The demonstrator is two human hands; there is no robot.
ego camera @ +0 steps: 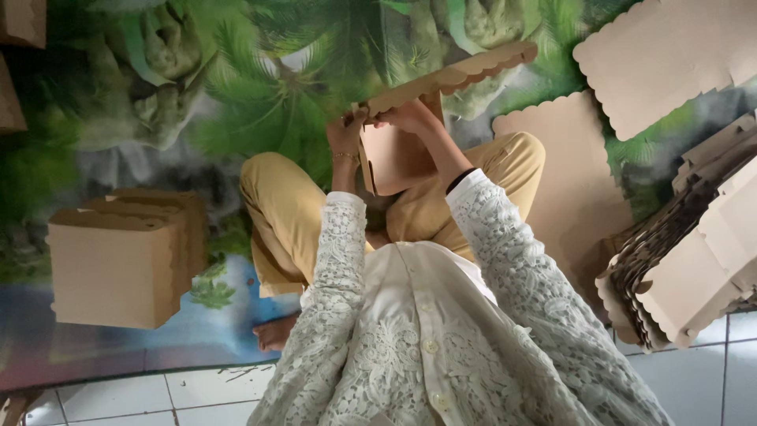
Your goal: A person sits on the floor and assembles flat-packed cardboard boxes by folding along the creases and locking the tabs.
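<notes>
I sit cross-legged in yellow trousers and a white lace top on a mat printed with green palm leaves (260, 102). Both hands hold a small brown cardboard box (394, 158) above my lap. My left hand (345, 136), with a thin bracelet at the wrist, grips the box's left edge. My right hand (408, 117) holds the top of the box where the scalloped lid (457, 72) hinges, and the lid stands open, pointing up and to the right.
Assembled brown boxes (118, 264) stand stacked on the mat at the left. A thick pile of flat scalloped cardboard blanks (686, 268) lies at the right, with more flat sheets (662, 55) at the upper right and beside my knee (568, 189). White floor tiles (197, 394) border the mat.
</notes>
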